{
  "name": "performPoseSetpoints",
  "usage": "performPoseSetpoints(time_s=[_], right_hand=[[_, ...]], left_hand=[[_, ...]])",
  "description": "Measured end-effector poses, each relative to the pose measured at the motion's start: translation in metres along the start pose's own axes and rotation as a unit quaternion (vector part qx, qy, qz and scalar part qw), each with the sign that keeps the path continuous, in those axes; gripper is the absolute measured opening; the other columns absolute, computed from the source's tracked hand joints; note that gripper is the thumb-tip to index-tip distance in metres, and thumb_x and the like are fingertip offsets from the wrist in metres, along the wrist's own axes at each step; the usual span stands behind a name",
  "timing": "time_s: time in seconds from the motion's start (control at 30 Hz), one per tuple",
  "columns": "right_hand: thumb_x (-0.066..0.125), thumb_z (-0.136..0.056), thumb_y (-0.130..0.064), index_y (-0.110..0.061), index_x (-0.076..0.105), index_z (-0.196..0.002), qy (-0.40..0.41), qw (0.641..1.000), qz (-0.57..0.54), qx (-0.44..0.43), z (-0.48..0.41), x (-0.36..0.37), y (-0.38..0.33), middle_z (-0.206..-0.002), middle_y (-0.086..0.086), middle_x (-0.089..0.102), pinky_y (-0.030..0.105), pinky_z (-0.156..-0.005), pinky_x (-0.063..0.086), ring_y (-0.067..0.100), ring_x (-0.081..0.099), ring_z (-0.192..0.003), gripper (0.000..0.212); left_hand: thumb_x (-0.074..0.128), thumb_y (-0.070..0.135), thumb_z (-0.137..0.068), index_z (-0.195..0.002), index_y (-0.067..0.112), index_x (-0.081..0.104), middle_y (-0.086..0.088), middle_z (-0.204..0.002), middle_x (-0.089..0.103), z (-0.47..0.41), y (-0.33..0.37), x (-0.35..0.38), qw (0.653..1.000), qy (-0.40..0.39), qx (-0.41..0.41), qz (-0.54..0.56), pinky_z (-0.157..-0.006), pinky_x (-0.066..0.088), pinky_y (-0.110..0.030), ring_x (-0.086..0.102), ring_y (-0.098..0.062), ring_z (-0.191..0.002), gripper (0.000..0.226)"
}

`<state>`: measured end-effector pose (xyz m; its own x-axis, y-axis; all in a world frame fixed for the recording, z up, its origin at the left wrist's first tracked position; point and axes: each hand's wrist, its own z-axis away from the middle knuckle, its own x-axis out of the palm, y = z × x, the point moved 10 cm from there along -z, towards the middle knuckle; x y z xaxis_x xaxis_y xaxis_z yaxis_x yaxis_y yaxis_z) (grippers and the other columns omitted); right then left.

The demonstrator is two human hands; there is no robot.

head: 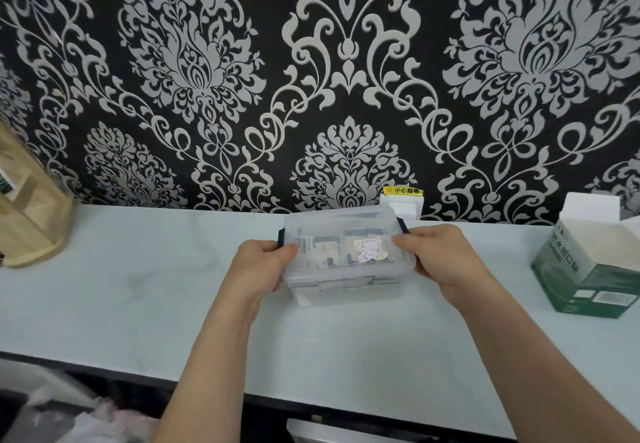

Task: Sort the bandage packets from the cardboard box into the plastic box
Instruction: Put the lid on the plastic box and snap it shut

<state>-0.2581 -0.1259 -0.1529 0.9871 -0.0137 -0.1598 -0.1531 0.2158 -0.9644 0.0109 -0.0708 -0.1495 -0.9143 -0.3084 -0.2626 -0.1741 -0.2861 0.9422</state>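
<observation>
- The clear plastic box (pixel 341 231) sits on the white counter (pixel 138 287), centre, with its lid on and a black latch (pixel 402 225) at each end.
- Bandage packets (pixel 346 284) show through its walls and lid, packed in rows.
- The left hand (pixel 258 266) grips its left end, thumb over the lid edge.
- The right hand (pixel 440 255) grips the right end the same way.
- The green-and-white cardboard box (pixel 588 269) stands well apart to the right with its flaps open; I cannot tell what it contains.
</observation>
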Motion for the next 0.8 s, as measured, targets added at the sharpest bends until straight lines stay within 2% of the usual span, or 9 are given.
performPoseSetpoints(time_s=[0.1,0.17,0.23,0.37,0.43,0.57,0.67,0.73,0.8], right_hand=[[0.066,-0.079,-0.022,0.012,0.062,-0.084,0.028,0.994,0.098,-0.045,0.002,-0.001,-0.008,-0.063,0.014,0.047,0.030,-0.060,0.032,0.019,0.038,-0.060,0.035],[0.062,-0.086,-0.021,0.001,0.058,-0.065,0.047,0.982,0.172,-0.062,0.003,-0.002,-0.014,-0.055,0.004,0.041,0.027,-0.054,0.029,0.019,0.034,-0.052,0.031],[0.059,-0.091,-0.023,-0.009,0.051,-0.058,0.059,0.965,0.243,-0.084,0.007,0.000,-0.021,-0.051,0.000,0.042,0.027,-0.049,0.029,0.019,0.038,-0.050,0.037],[0.048,-0.096,-0.028,-0.008,0.054,-0.072,0.082,0.905,0.393,-0.142,0.011,0.010,-0.036,-0.066,0.005,0.054,0.030,-0.058,0.034,0.027,0.051,-0.069,0.032],[0.046,-0.097,-0.029,-0.008,0.054,-0.073,0.073,0.897,0.409,-0.152,0.012,0.013,-0.038,-0.069,0.006,0.056,0.030,-0.058,0.033,0.026,0.051,-0.069,0.032],[0.041,-0.099,-0.031,-0.010,0.047,-0.069,0.045,0.881,0.443,-0.160,0.015,0.018,-0.041,-0.073,0.006,0.055,0.030,-0.061,0.035,0.026,0.051,-0.071,0.037],[0.040,-0.099,-0.026,-0.007,0.052,-0.079,0.019,0.908,0.390,-0.150,0.012,0.021,-0.036,-0.077,0.007,0.056,0.031,-0.059,0.036,0.025,0.052,-0.073,0.031],[0.043,-0.098,-0.022,-0.006,0.057,-0.085,0.020,0.937,0.321,-0.140,0.010,0.019,-0.033,-0.071,0.004,0.053,0.030,-0.053,0.034,0.022,0.049,-0.067,0.026],[0.046,-0.097,-0.019,-0.005,0.061,-0.088,0.037,0.943,0.290,-0.156,0.012,0.018,-0.034,-0.069,0.003,0.052,0.030,-0.053,0.035,0.023,0.049,-0.068,0.022]], left_hand=[[0.062,0.019,-0.091,-0.074,0.007,0.068,0.004,-0.052,0.045,0.001,0.004,0.000,0.999,0.014,0.020,-0.047,-0.049,0.030,-0.024,0.035,-0.011,-0.043,0.023],[0.061,0.022,-0.091,-0.078,0.002,0.069,0.002,-0.057,0.050,0.001,0.006,-0.002,0.996,0.028,0.028,-0.075,-0.056,0.033,-0.027,0.040,-0.014,-0.049,0.025],[0.060,0.026,-0.090,-0.081,-0.001,0.068,-0.001,-0.062,0.053,0.001,0.009,-0.003,0.991,0.046,0.039,-0.116,-0.061,0.035,-0.029,0.045,-0.020,-0.057,0.030],[0.055,0.029,-0.091,-0.061,0.009,0.050,0.001,-0.053,0.044,0.005,0.018,-0.001,0.972,0.067,0.057,-0.218,-0.053,0.029,-0.028,0.041,-0.024,-0.055,0.036],[0.051,0.031,-0.093,-0.062,0.013,0.046,0.001,-0.055,0.045,0.006,0.022,0.000,0.955,0.077,0.065,-0.279,-0.051,0.029,-0.029,0.043,-0.022,-0.055,0.036],[0.040,0.032,-0.097,-0.075,0.009,0.049,-0.006,-0.074,0.056,0.008,0.034,0.006,0.913,0.095,0.120,-0.379,-0.063,0.036,-0.033,0.052,-0.029,-0.074,0.034],[0.035,0.032,-0.100,-0.086,0.008,0.052,-0.011,-0.091,0.060,0.011,0.038,0.010,0.891,0.097,0.150,-0.417,-0.071,0.039,-0.035,0.054,-0.030,-0.086,0.033],[0.038,0.037,-0.099,-0.107,0.008,0.055,-0.013,-0.114,0.056,0.017,0.047,0.009,0.881,0.106,0.175,-0.426,-0.084,0.038,-0.037,0.047,-0.030,-0.104,0.035],[0.044,0.047,-0.096,-0.138,0.017,0.044,-0.008,-0.141,0.041,0.022,0.054,0.020,0.887,0.058,0.196,-0.413,-0.103,0.031,-0.038,0.031,-0.029,-0.128,0.052]])
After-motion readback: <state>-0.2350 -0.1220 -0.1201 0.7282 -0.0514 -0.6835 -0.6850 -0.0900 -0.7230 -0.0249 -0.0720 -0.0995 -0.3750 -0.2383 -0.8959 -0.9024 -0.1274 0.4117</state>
